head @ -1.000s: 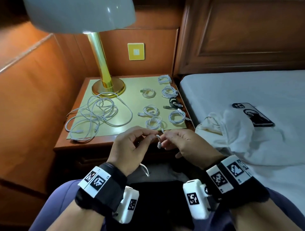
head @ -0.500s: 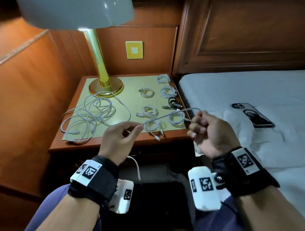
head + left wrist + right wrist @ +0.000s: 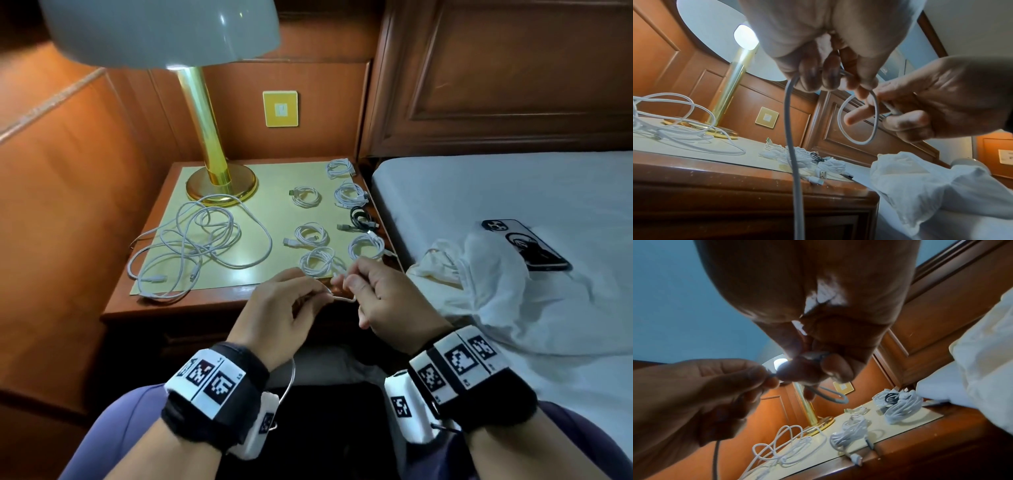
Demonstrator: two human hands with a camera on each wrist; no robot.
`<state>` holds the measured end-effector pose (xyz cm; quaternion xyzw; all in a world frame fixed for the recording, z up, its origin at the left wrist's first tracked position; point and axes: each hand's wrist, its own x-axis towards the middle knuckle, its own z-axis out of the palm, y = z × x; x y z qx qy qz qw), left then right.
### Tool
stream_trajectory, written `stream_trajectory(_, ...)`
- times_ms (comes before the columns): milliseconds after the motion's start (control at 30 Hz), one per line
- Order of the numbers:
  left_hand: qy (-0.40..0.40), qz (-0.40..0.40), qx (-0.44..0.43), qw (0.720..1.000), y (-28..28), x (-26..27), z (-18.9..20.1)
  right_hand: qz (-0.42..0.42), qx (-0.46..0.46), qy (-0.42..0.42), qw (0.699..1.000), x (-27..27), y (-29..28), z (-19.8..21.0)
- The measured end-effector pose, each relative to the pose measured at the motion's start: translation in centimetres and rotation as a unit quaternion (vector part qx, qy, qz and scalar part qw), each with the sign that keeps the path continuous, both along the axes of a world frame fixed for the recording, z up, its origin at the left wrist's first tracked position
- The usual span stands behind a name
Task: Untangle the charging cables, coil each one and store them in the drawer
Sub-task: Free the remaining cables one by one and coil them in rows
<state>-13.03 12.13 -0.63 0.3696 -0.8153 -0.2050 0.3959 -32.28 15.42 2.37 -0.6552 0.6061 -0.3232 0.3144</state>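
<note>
Both hands meet in front of the nightstand's near edge, each pinching one white cable (image 3: 343,298). My left hand (image 3: 281,305) grips it with curled fingers, and the long end hangs down past the wrist (image 3: 791,146). My right hand (image 3: 380,298) pinches the other end, and a small loop (image 3: 858,120) hangs between the two hands. A loose tangle of white cables (image 3: 195,240) lies on the left of the yellow mat (image 3: 274,219). Several coiled cables (image 3: 318,262) and one black coil (image 3: 359,217) lie on its right side. No drawer shows open.
A brass lamp (image 3: 212,147) with a pale shade stands at the back left of the wooden nightstand (image 3: 164,301). To the right is a bed with a white plastic bag (image 3: 496,284) and a phone (image 3: 524,245). Wood panelling rises behind and to the left.
Half a second ago my hands were spread apart with the cable stretched between them. Now they have come back together and a loop has formed between them.
</note>
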Motion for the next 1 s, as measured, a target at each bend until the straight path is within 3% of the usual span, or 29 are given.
stream_trajectory(100,0.039,0.024,-0.014,0.999,-0.2,0.1,0.2,0.040,0.055,-0.075,0.995,0.5,0.1,0.6)
stream_trajectory(167,0.074,0.033,0.029,0.996,-0.3,0.2,0.1,0.055,0.057,-0.128,0.989,0.7,0.1,0.7)
stream_trajectory(333,0.056,-0.023,0.081,0.995,-0.3,0.3,-0.2,0.063,0.093,-0.270,0.956,1.0,0.0,0.7)
stream_trajectory(667,0.038,-0.013,0.072,0.997,-1.2,-0.3,-0.8,0.024,0.154,-0.314,0.937,0.8,0.2,0.9)
stream_trajectory(800,0.089,-0.069,0.175,0.978,-0.2,-1.1,0.1,0.027,0.179,-0.349,0.920,0.8,1.6,1.7)
stream_trajectory(900,0.076,-0.088,0.194,0.974,0.1,-0.7,0.6,0.012,0.178,-0.324,0.929,0.6,2.5,2.9)
stream_trajectory(1000,0.116,-0.084,0.203,0.969,0.1,-0.3,1.2,0.027,0.185,-0.258,0.948,-0.2,2.8,4.0)
